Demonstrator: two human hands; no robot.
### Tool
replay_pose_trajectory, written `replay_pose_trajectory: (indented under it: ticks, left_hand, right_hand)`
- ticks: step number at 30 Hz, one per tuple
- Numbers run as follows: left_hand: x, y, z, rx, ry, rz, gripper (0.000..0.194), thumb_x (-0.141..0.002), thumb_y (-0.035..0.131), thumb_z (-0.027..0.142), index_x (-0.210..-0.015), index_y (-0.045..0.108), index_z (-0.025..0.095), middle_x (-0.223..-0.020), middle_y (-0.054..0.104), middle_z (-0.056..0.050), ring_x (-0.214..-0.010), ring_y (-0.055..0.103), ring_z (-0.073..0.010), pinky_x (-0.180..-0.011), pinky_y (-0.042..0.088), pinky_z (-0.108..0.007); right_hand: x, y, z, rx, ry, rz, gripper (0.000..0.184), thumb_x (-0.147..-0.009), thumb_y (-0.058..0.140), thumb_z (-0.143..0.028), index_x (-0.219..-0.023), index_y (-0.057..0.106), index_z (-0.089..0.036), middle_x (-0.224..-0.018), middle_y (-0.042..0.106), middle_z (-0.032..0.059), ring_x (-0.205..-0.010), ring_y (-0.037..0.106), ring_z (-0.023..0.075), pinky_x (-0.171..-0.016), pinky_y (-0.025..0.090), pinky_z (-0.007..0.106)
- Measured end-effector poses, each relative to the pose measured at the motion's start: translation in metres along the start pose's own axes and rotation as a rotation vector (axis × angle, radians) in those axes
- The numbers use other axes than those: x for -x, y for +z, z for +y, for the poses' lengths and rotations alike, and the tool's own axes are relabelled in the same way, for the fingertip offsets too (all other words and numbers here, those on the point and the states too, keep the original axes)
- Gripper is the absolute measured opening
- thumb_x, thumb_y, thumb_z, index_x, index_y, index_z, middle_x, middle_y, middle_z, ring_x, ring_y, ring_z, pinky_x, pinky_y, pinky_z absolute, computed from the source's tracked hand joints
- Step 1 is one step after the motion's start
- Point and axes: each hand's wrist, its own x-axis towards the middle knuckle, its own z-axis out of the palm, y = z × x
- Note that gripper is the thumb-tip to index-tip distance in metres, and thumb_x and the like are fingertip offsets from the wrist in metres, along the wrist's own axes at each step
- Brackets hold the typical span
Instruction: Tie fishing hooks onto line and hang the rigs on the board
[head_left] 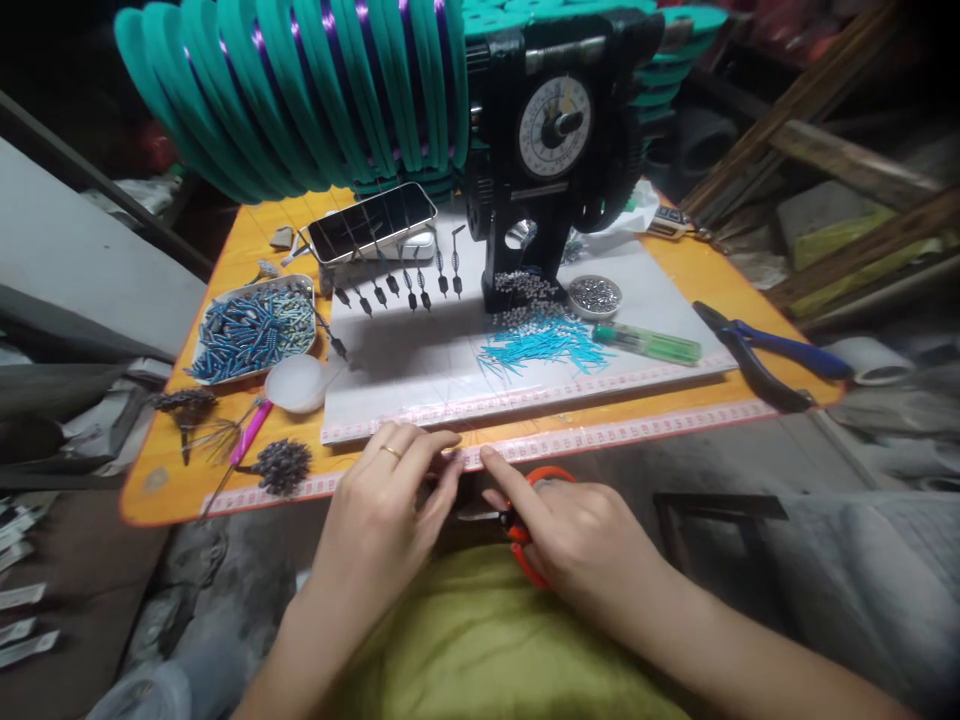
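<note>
My left hand (390, 500), with a ring on one finger, rests at the near edge of the orange table (675, 270). Its fingers are curled together at the tips near the measuring tape strip (600, 437). What they pinch is too small to see. My right hand (577, 535) holds orange-handled scissors (525, 520), its index finger stretched toward the left fingertips. The scissor blades point left, just below the table edge. Both hands hover over a yellow-green cloth (487, 640) on my lap.
A white board (660, 300) carries turquoise pins (540, 345), small silver beads, a bead dish (594, 295), a green lighter (649, 343) and a black dial machine (551, 130). Blue pliers (772, 355) lie right. A tray of blue pieces (251, 330), a phone (373, 222) and teal hoops (300, 90) sit left and behind.
</note>
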Motion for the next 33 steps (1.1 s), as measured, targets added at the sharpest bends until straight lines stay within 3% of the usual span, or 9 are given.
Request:
replay_pose_trajectory:
  ticks: [5, 11, 17, 22, 33]
  left_hand:
    - [0.009, -0.009, -0.011, 0.026, 0.009, -0.007, 0.009, -0.086, 0.063, 0.017, -0.093, 0.063, 0.022, -0.088, 0.062, 0.004, -0.085, 0.058, -0.0041, -0.08, 0.048, -0.015]
    - [0.01, -0.009, -0.017, 0.028, -0.019, -0.058, 0.009, -0.087, 0.063, 0.018, -0.093, 0.063, 0.023, -0.091, 0.06, 0.004, -0.087, 0.058, -0.0022, -0.081, 0.046, -0.013]
    - [0.009, -0.01, -0.017, 0.064, -0.027, -0.083, 0.009, -0.087, 0.063, 0.017, -0.092, 0.064, 0.023, -0.089, 0.061, 0.004, -0.086, 0.058, -0.0021, -0.08, 0.046, -0.011]
    - [0.008, -0.009, -0.016, 0.088, -0.037, -0.073, 0.011, -0.087, 0.063, 0.016, -0.094, 0.064, 0.023, -0.089, 0.06, 0.005, -0.085, 0.058, -0.0002, -0.078, 0.045, -0.009]
    - [0.006, -0.004, -0.014, 0.072, -0.015, -0.025, 0.008, -0.086, 0.064, 0.017, -0.092, 0.065, 0.023, -0.085, 0.061, 0.004, -0.081, 0.059, -0.0018, -0.075, 0.047, -0.011]
  right_hand:
    - [-0.009, -0.011, 0.0, 0.224, -0.132, -0.1, 0.042, -0.083, 0.032, -0.01, -0.124, 0.04, -0.01, -0.057, 0.039, -0.0013, -0.05, 0.039, -0.0017, -0.061, 0.009, 0.02]
    - [-0.022, -0.017, -0.011, 0.368, -0.218, -0.15, 0.039, -0.079, 0.029, -0.009, -0.115, 0.041, -0.002, -0.056, 0.041, -0.0013, -0.045, 0.039, 0.0035, -0.052, 0.017, 0.019]
    - [-0.024, -0.014, -0.017, 0.355, -0.233, -0.223, 0.038, -0.082, 0.032, -0.013, -0.116, 0.042, 0.002, -0.057, 0.044, -0.0008, -0.044, 0.038, 0.0025, -0.049, 0.019, 0.018]
    - [-0.021, -0.015, -0.013, 0.351, -0.21, -0.176, 0.039, -0.08, 0.032, -0.012, -0.117, 0.04, 0.0, -0.056, 0.042, -0.0015, -0.044, 0.039, 0.0034, -0.049, 0.02, 0.019]
    - [-0.011, -0.013, -0.006, 0.289, -0.203, -0.215, 0.046, -0.083, 0.024, -0.007, -0.128, 0.032, -0.001, -0.056, 0.038, -0.0015, -0.049, 0.035, -0.0006, -0.059, 0.003, 0.02]
